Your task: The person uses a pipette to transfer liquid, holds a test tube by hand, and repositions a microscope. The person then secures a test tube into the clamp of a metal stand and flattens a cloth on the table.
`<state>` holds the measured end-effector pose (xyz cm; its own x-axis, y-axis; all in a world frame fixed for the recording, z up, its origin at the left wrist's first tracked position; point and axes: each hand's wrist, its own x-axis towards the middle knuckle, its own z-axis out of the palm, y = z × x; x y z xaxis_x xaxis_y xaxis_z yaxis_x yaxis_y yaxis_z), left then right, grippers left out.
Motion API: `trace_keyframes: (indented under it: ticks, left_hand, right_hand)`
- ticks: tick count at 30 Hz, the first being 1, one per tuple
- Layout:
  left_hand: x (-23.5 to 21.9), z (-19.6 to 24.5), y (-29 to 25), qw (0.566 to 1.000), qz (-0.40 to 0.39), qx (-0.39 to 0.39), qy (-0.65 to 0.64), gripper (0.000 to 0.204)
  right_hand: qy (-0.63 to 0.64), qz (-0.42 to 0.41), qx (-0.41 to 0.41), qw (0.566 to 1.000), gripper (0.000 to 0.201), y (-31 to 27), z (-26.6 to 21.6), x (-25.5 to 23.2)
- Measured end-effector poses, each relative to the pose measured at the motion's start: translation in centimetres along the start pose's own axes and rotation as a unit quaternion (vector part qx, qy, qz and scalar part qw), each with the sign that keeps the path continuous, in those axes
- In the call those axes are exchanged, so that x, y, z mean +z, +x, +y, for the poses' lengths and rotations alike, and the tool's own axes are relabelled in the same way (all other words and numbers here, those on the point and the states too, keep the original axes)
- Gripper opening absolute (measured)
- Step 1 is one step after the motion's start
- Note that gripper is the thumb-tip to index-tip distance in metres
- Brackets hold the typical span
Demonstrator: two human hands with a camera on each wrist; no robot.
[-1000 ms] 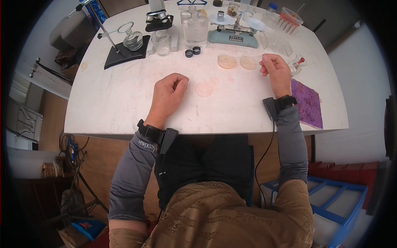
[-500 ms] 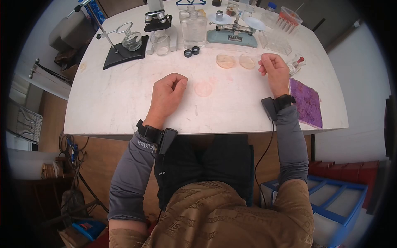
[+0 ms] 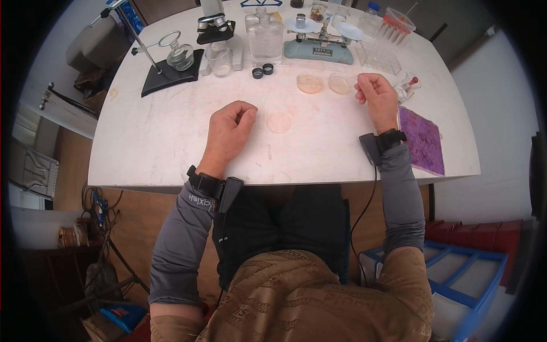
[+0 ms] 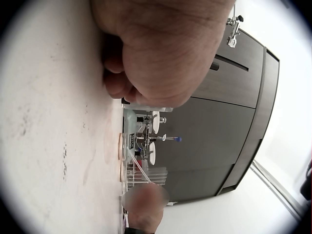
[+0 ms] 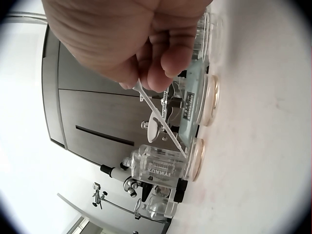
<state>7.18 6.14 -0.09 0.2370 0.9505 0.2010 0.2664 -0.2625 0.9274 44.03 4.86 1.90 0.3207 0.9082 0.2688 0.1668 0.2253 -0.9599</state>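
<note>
My right hand pinches a thin, whitish translucent plastic stick between thumb and fingertips. The stick slopes down from the fingers, and its far end reaches the left petri dish. Beside that dish is a second petri dish, closer to the right hand. Both dishes lie on the table and look pale orange inside. My left hand rests on the white table, fingers loosely curled, with nothing visible in it. A faint pink ring marks the tabletop beside it.
Along the back stand a ring stand, a microscope, a beaker, a clear square bottle and a balance scale. Two black caps lie before the bottle. Test tube racks and a purple pad are on the right.
</note>
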Motion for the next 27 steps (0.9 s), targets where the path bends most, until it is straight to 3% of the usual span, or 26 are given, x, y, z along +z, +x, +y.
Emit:
trace_keyframes:
  ticks: [27]
  left_hand:
    - [-0.1,-0.8,0.1,0.999,-0.013,0.015,0.025,0.021]
  right_hand:
    - [-0.009,0.028,0.007,1.000,0.021,-0.2,0.0,-1.1]
